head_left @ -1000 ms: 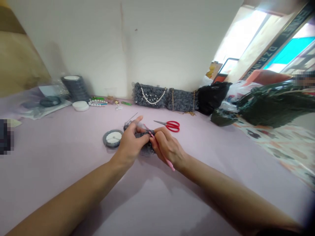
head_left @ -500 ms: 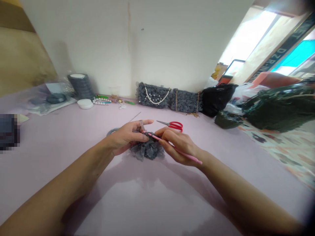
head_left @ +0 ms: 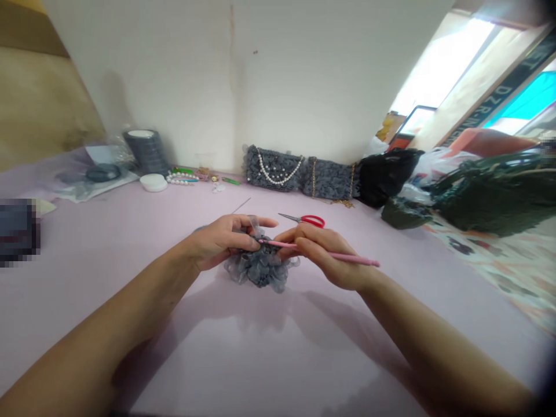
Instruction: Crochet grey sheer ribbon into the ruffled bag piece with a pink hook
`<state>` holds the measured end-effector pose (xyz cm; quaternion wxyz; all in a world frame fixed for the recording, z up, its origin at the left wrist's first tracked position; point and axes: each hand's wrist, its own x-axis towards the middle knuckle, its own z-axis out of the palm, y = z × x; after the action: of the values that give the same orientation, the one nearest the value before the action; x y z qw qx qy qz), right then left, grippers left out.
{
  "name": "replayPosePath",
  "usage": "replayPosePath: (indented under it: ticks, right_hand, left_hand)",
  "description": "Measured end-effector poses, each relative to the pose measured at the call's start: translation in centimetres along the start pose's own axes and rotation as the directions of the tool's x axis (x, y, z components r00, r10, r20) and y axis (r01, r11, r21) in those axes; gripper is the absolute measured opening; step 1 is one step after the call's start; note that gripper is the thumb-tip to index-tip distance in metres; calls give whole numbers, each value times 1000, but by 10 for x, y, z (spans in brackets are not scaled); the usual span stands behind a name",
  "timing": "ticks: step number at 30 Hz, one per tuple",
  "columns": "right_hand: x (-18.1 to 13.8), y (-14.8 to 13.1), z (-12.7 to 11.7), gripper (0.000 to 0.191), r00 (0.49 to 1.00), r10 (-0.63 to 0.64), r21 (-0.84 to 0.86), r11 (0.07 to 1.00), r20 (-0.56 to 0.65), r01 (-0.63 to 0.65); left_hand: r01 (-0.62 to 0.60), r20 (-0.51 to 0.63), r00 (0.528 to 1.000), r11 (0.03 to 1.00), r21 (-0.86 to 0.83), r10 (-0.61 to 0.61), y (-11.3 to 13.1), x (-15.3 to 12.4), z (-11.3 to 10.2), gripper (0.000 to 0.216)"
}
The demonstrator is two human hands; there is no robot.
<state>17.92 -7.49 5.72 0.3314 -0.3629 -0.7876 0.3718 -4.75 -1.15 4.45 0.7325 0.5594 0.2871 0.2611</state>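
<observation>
Holding the work low over the bare near stretch of the lilac bench [head_left: 260,359], we have the grey ruffled piece [head_left: 260,267] hanging between both hands; whether its frills brush the surface we cannot tell. Our left grip [head_left: 221,240] pinches its top edge, index finger stretched out. Our right grip [head_left: 330,255] is clenched on the pink crochet hook [head_left: 347,257], tip buried in the ruffles, handle jutting right.

We judge the sheer fabric the weak point: a hard tug of the hook could snag or split it, and a slack left pinch could let a loop slide off. The red scissors [head_left: 306,219] lie just beyond our right knuckles, so a forward swing could strike them.

Room is generous near us and to either side. Farther off, the ribbon spools [head_left: 145,150], two grey purses [head_left: 273,168] and a black bag [head_left: 384,174] line the wall, well apart from us.
</observation>
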Motion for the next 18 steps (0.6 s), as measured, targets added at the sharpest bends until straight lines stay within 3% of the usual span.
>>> replayPosePath:
  ticks: [4,6,10,14,16,18]
  right_hand:
    - [5,5,21,30,956,-66,-68,997,-286,48]
    - [7,7,28,33,920,-55,-97,995,-389,18]
    - [10,7,29,35,913,71,-6,997,-402,-80]
    - [10,4,25,36,903,71,-45,994,-424,-99]
    - [9,5,26,37,896,32,-106,991,-442,-88]
    - [7,6,28,36,895,-30,-192,979,-445,-63]
  left_hand:
    - [-14,150,988,995,-98,29,-4,0,15,47]
    - [-38,159,986,997,-68,49,-4,1,18,44]
    - [-128,15,991,946,298,129,1,2,7,34]
    - [-180,-121,924,691,700,364,11,-2,-2,32]
    - [-151,-183,873,608,780,452,13,-5,0,33]
    - [-139,-223,860,631,764,460,11,-7,7,44]
